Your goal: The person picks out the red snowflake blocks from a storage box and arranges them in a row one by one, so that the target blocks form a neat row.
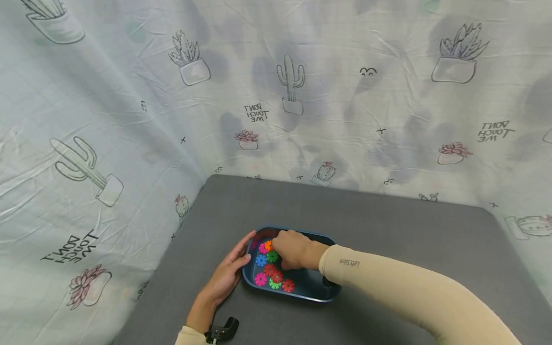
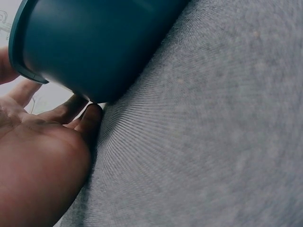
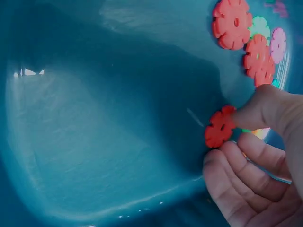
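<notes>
A blue tray (image 1: pixel 297 297) holds several flower-shaped notched plastic discs, bunched toward its left end. Among them are a blue disc (image 1: pixel 261 260), a pink disc (image 1: pixel 260 279) and a red disc (image 1: pixel 288 285). My right hand (image 1: pixel 295 249) reaches down into the tray. In the right wrist view, its thumb and fingers pinch a red notched disc (image 3: pixel 220 126) near the tray wall. Against the tray's left end rests my left hand (image 1: pixel 226 278), thumb at the rim and fingers extended along the outside wall. The left wrist view shows fingertips touching the wall low down, near the cloth.
Grey cloth covers the table (image 1: pixel 388 225) beneath the tray. A pale curtain (image 1: pixel 345 96) printed with cacti hangs behind the table and along its left side. A black strap (image 1: pixel 222 330) circles the left wrist.
</notes>
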The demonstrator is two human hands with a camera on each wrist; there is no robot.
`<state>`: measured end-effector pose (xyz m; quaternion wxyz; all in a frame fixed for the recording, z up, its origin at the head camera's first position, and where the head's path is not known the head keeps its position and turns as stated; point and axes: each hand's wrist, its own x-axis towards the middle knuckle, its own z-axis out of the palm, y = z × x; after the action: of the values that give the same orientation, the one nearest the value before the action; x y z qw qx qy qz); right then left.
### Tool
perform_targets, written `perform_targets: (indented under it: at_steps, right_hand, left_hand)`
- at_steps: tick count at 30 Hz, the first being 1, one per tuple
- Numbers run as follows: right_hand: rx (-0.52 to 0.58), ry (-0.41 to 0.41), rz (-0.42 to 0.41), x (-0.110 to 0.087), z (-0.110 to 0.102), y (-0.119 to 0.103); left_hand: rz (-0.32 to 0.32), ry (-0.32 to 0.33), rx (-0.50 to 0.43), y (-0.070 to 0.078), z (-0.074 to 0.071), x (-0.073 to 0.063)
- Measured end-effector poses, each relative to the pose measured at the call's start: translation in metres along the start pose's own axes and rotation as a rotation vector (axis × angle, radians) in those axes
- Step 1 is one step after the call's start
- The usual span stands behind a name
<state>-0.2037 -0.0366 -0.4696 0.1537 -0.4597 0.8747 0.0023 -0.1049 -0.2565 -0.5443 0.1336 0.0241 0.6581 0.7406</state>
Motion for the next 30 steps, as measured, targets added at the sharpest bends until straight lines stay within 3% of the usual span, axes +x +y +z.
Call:
perform_targets:
  at_steps: [3,12,21,30]
  right_hand:
    - [0.039,-0.005,0.022,0.000,0.000,0.002]
    - [-0.037,-0.031,0.053,-0.002,0.000,-0.004]
    - [0.071,-0.038,0.066,0.005,0.004,-0.003]
    - [0.062,0.106,-0.051,0.006,0.013,0.004]
  left_hand:
    - [-0.008,-0.004,0.000,0.000,0.000,0.000]
    - [0.001,-0.006,0.004,0.003,-0.001,0.001]
    - [-0.005,-0.019,0.001,0.004,-0.002,0.001]
    - [0.002,-0.023,-0.013,0.004,-0.001,0.000]
